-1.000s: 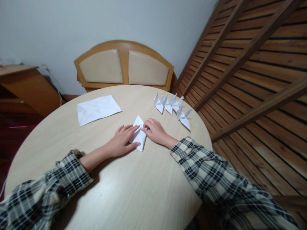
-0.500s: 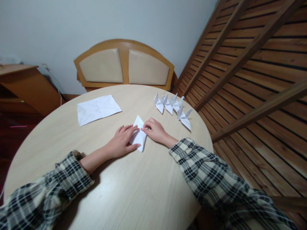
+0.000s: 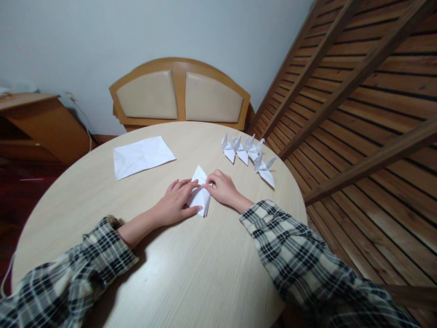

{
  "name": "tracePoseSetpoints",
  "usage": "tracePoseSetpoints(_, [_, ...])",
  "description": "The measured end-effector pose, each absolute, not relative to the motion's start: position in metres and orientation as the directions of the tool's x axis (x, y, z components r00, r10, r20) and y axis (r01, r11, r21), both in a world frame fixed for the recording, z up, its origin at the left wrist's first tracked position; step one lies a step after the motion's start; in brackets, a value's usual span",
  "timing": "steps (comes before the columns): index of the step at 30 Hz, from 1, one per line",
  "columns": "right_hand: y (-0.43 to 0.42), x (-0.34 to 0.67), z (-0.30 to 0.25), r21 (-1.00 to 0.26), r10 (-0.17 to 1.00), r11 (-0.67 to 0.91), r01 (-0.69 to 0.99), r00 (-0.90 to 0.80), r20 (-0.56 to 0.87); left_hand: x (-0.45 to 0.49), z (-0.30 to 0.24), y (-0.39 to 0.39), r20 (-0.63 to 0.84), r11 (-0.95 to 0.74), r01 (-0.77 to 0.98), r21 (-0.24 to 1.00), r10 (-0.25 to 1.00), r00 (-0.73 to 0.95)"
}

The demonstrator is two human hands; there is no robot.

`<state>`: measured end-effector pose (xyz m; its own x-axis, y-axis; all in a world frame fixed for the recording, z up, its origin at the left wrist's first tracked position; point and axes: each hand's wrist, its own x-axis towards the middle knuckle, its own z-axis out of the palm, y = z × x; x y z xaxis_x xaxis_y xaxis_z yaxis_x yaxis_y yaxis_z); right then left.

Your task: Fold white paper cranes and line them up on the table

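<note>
A piece of white paper (image 3: 198, 198), folded into a narrow diamond, lies on the round table in front of me. My left hand (image 3: 175, 202) rests on its left side, fingers stretched out and thumb apart near the lower point. From the right, my right hand (image 3: 224, 189) pinches a flap at the paper's middle between thumb and forefinger. The fingertips of both hands almost meet there and partly hide the folds. The top point and the lower tip of the paper show between the hands.
Several folded paper cranes (image 3: 242, 148) stand together at the table's back right. A creased white paper sheet (image 3: 143, 156) lies at the back left. Behind the pale round table (image 3: 170, 273) is a padded headboard (image 3: 180, 91); a wooden slatted screen (image 3: 362, 123) leans along the right.
My right fingers have drawn the paper's right flap slightly inward, and a fold now stands out there. My left hand keeps its place on the paper. The view has shifted a little.
</note>
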<state>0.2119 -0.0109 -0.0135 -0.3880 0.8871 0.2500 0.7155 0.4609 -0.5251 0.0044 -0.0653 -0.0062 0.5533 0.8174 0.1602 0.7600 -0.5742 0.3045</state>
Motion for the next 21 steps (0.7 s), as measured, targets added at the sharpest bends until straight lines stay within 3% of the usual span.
tracePoseSetpoints(10, [-0.011,0.214,-0.016,-0.505,0.873,0.488,0.711,-0.398,0.283,0.003,-0.007,-0.065,0.138,-0.602,0.762,0.239,0.797,0.587])
tracePoseSetpoints(21, [-0.009,0.216,-0.018,-0.501,0.861,0.508,0.700,-0.413,0.296,0.014,-0.002,-0.068,0.153,-0.541,0.797,0.270,0.841,0.519])
